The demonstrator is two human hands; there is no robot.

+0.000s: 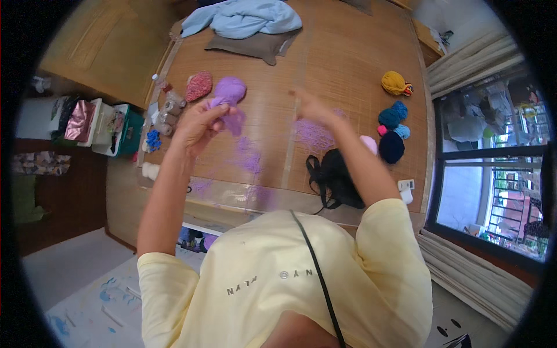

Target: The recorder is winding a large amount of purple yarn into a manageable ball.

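Observation:
My left hand (pixel 206 119) pinches a loose bundle of purple yarn (pixel 234 123) between thumb and fingers, with part of it hanging below. Just beyond the fingers, a ball of purple yarn (pixel 230 88) rests on the mat. My right hand (pixel 314 108) is blurred over the middle of the mat, near a loose, tangled heap of purple yarn (pixel 314 135); whether its fingers hold a strand cannot be made out. Between the hands and my body, more tangled purple yarn (pixel 249 158) lies spread towards the mat's near edge.
A black bag (pixel 337 180) lies at the near right. Beyond it sit a navy yarn ball (pixel 391 147), teal yarn (pixel 388 118) and a yellow yarn ball (pixel 393 83). On the left are a pink-red yarn bundle (pixel 199 86) and a plastic bottle (pixel 162 83). Light blue cloth (pixel 248 19) lies at the far side.

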